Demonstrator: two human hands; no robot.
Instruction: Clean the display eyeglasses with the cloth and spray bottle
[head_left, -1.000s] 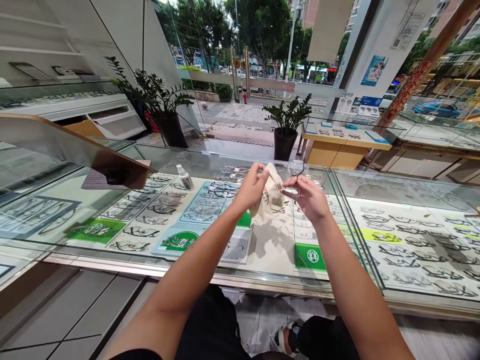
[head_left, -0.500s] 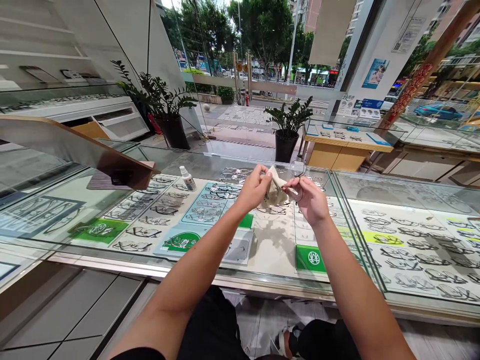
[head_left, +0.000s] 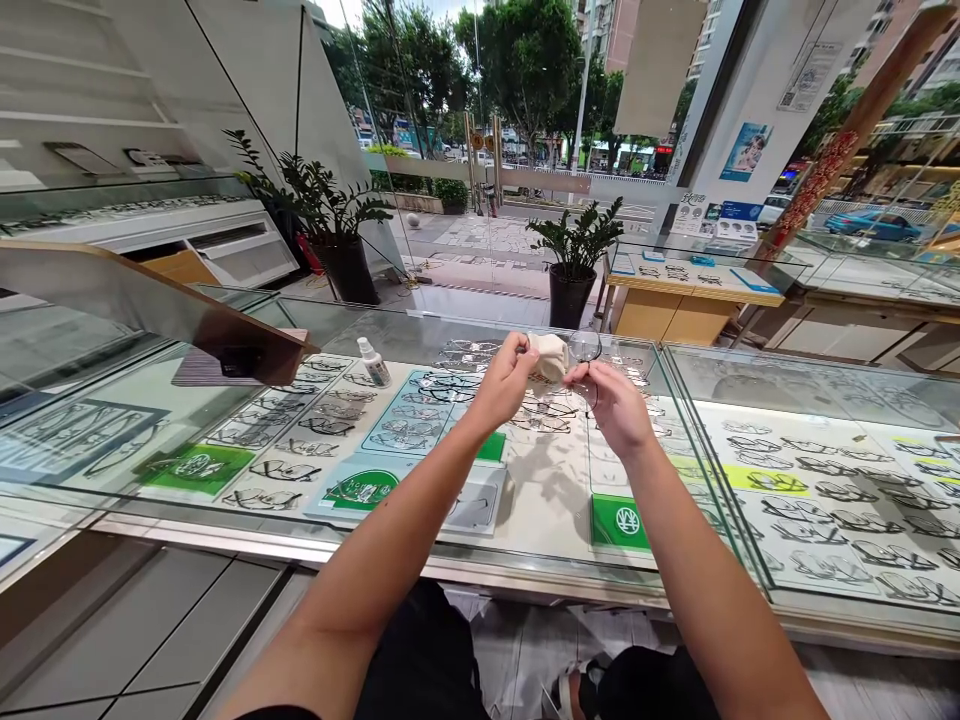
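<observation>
Above the glass display counter, my left hand (head_left: 507, 382) is closed on a pale cream cleaning cloth (head_left: 550, 358), which is bunched up beyond the fingertips. My right hand (head_left: 615, 402) pinches a pair of thin-framed eyeglasses (head_left: 587, 348) by the fingertips, with one round lens raised above the fingers. The cloth is right beside the glasses; whether it touches a lens I cannot tell. Part of the frame is hidden behind my right fingers. On the counter to the left of my hands stands a small white spray bottle (head_left: 373, 362).
The glass counter (head_left: 551, 500) holds rows of eyeglasses (head_left: 326, 420) under its top. A brown tilted panel (head_left: 157, 300) rises at the left. Green cards (head_left: 621, 520) lie inside the case. Potted plants (head_left: 574, 265) stand beyond it, before the window.
The cloth has bunched up and turned near the glasses. The glasses have tilted and shifted slightly left, closer to the cloth. Both hands keep their hold.
</observation>
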